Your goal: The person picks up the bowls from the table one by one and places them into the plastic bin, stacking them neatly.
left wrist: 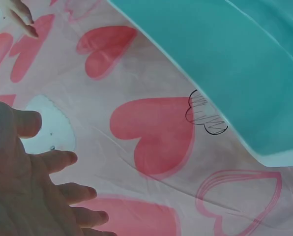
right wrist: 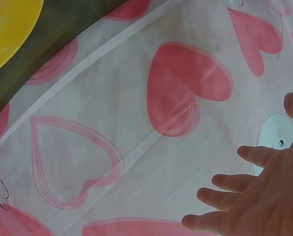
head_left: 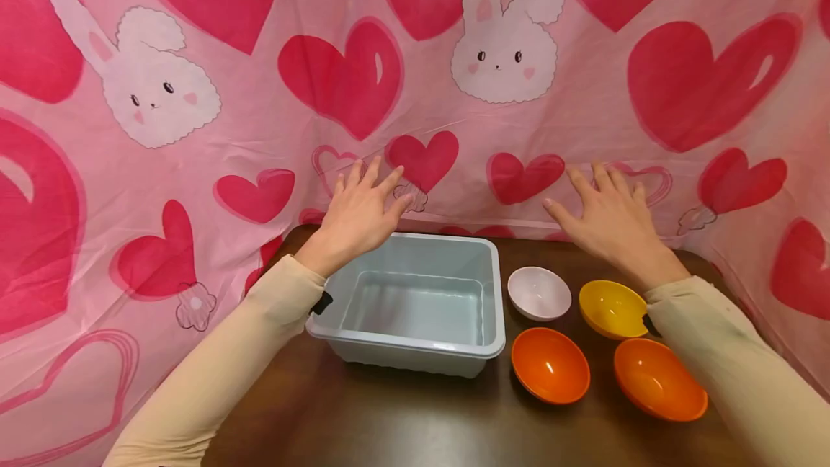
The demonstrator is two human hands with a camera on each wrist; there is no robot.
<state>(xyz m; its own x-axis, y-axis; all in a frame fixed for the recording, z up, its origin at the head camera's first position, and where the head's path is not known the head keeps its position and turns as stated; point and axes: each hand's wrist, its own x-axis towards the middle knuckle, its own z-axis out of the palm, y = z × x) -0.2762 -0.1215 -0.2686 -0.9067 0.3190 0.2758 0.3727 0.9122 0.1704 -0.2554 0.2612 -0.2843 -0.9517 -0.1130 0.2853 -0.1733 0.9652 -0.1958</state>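
My left hand (head_left: 364, 211) is raised over the far left part of a pale grey plastic tub (head_left: 405, 344), its fingers spread and holding nothing. My right hand (head_left: 609, 218) hovers beyond the bowls on the right, fingers also spread, with nothing in it. Right of the tub stand a white bowl (head_left: 540, 294), a yellow bowl (head_left: 612, 308) and two orange bowls, one nearer the tub (head_left: 550, 366) and the other orange bowl (head_left: 658, 380) further right. The right sleeve hides a little of the yellow bowl's edge. In the left wrist view the tub's wall (left wrist: 186, 49) fills the upper right.
Everything stands on a dark brown table (head_left: 402, 416). A pink cloth (head_left: 415, 114) with hearts and rabbit faces hangs behind the table and along both sides. The tub's inside shows a bare floor.
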